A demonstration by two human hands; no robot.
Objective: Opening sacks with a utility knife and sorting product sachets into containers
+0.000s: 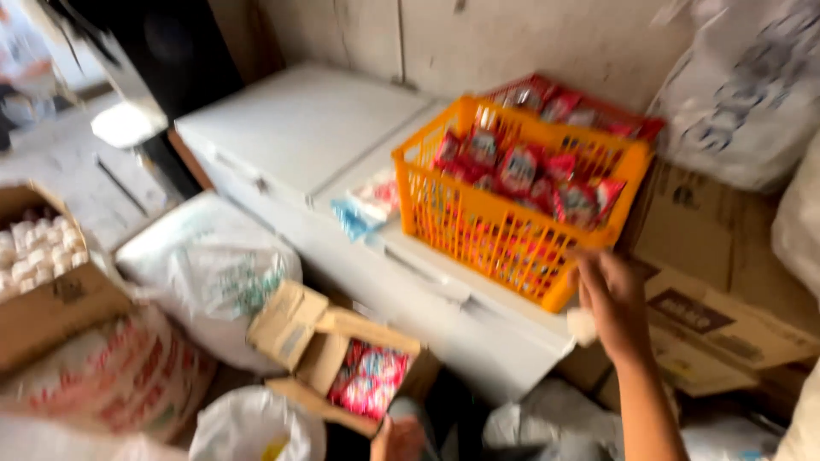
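An orange plastic basket (478,224) full of red snack packets (518,166) stands on a white chest freezer (299,128). My right hand (611,299) reaches up to the basket's near right corner, fingers loosely spread against the mesh with nothing clearly in them. A small white thing (582,326) shows just under the thumb; what it is stays unclear. My left hand (398,439) is only a blurred sliver at the bottom edge, beside an open cardboard box (295,329) holding red and pink packets (369,380). The whole view is motion-blurred.
White sacks (209,265) and a printed sack (120,376) crowd the floor at left. A carton of small white items (38,256) sits far left. Flat brown cartons (726,316) lie at right under a large white sack (752,85). Loose packets (367,205) lie on the freezer.
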